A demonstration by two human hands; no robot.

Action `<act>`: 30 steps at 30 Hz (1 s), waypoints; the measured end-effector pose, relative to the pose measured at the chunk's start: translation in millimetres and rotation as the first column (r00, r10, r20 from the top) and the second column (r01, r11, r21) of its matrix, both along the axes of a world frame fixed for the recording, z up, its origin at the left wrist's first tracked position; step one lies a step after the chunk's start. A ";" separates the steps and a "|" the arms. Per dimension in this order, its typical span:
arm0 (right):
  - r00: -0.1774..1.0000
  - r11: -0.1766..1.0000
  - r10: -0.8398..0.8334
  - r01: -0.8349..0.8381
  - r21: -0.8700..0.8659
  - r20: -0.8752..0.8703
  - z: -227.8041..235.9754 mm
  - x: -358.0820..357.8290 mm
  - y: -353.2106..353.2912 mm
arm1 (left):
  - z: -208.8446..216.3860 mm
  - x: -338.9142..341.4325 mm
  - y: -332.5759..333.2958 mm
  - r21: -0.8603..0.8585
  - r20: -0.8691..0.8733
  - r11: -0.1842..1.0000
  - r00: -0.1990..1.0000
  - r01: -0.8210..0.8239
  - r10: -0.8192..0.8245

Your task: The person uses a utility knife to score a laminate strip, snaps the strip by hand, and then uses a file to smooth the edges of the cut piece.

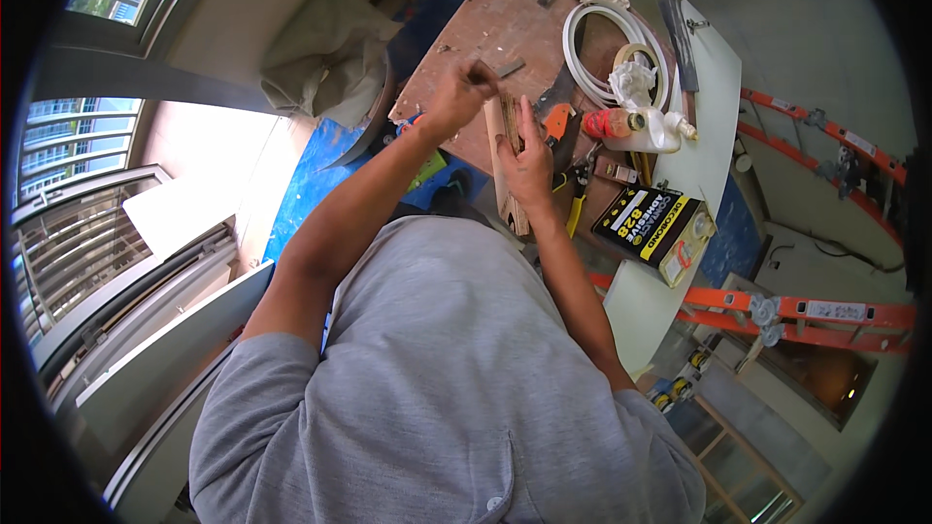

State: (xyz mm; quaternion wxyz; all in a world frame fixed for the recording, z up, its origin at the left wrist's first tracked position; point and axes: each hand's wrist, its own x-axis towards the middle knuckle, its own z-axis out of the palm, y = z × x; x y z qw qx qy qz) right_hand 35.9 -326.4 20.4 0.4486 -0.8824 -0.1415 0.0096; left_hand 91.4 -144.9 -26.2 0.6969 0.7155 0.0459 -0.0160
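A narrow wooden board (496,141) stands out from the near edge of the worktable toward my body. My right hand (529,170) grips it from the right, thumb across its face and fingers stretched along its side. Just beyond the board's far end, my left hand (466,95) is raised with curled, pinched fingers. Whether anything small is between those fingertips is hidden. A short grey strip (511,68) lies on the table by the left fingertips. Close to my right hand are an orange-and-black tool (557,123) and a yellow-handled tool (576,212).
The brown worktable (466,24) carries white coiled edging (573,53), crumpled paper (633,82), a red-labelled bottle (612,123), a white bottle (660,133) and a black-and-yellow adhesive can (652,228). Orange ladders (806,309) stand at right. White panels (175,330) lean at left.
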 end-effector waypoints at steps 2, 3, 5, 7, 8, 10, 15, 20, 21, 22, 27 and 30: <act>1.000 0.999 -0.010 0.010 0.051 0.005 -2.7 0.3 -1.7 | 47.1 -2.9 11.9 0.093 -0.150 0.996 0.989 0.000 0.014; 1.000 0.997 -0.007 0.006 0.077 0.006 -2.1 -0.5 -1.7 | 62.6 -8.0 16.1 0.055 -0.409 0.996 0.911 0.072 -0.043; 1.000 0.994 -0.011 0.014 0.110 -0.023 3.0 -0.3 0.0 | 69.9 -19.4 25.6 0.076 -0.585 0.948 0.784 0.309 -0.209; 1.000 0.996 -0.006 0.006 0.094 -0.006 4.3 1.1 1.7 | 45.7 -37.1 42.7 -0.017 -0.565 0.903 0.741 0.429 -0.363; 1.000 0.998 -0.014 0.013 0.054 0.025 2.8 1.4 -1.6 | 52.9 -44.0 46.4 -0.129 -0.567 0.917 0.730 0.378 -0.381; 0.999 1.000 -0.027 0.027 -0.001 0.034 4.5 0.1 -4.1 | 68.7 -63.9 49.3 -0.343 -0.565 0.905 0.715 0.250 -0.412; 0.999 0.999 -0.022 0.021 0.049 0.031 3.6 -3.7 -0.7 | 39.6 -91.4 39.4 -0.280 -0.447 0.941 0.842 0.188 -0.301; 0.999 0.998 0.019 -0.021 0.052 0.045 -9.3 -7.6 -7.6 | 85.1 -61.8 25.0 0.078 -0.448 0.953 0.864 0.291 -0.228; 0.999 0.998 0.033 -0.034 0.044 0.034 -11.4 -11.4 -10.0 | 86.1 -55.9 23.0 0.116 -0.444 0.958 0.877 0.262 -0.186; 0.997 0.999 0.034 -0.032 0.022 -0.076 -5.0 -15.7 -10.0 | 76.4 -50.9 22.3 0.266 -0.290 0.937 0.946 0.229 -0.149; 0.970 0.999 0.029 -0.025 0.021 -0.242 6.6 -39.0 -19.0 | 62.9 -35.6 10.4 0.623 -0.040 0.773 0.992 0.121 -0.123; 0.962 1.000 -0.015 0.015 -0.005 -0.272 10.3 -41.4 -16.1 | 56.5 -31.2 9.7 0.684 -0.048 0.720 0.992 0.120 -0.119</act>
